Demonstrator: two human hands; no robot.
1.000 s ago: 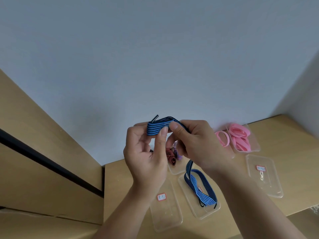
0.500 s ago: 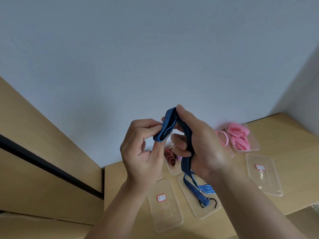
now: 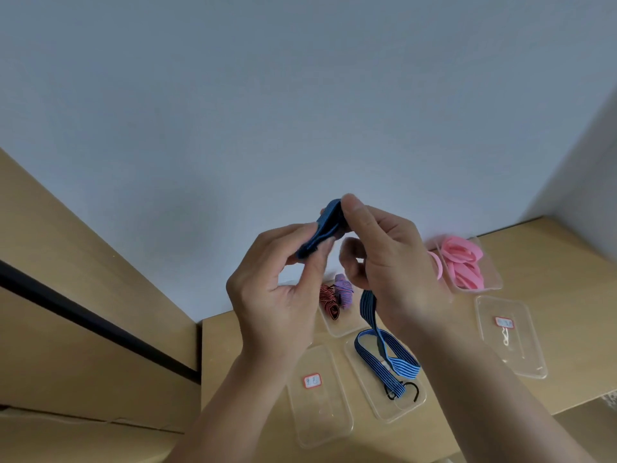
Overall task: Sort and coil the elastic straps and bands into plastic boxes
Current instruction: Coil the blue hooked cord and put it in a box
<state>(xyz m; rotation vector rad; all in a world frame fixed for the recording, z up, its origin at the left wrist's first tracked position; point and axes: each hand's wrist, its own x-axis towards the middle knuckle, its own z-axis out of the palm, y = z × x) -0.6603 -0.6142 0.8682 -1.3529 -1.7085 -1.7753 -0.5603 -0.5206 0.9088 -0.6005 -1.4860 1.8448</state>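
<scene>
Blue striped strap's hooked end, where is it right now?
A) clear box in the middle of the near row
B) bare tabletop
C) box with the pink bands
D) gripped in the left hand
A: the blue striped strap trails from the left hand and right hand down into the middle clear box, where its black hook lies.

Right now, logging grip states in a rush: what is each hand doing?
Left hand: pinches the folded end of the blue striped strap.
Right hand: grips the same strap, thumb on the fold.
</scene>
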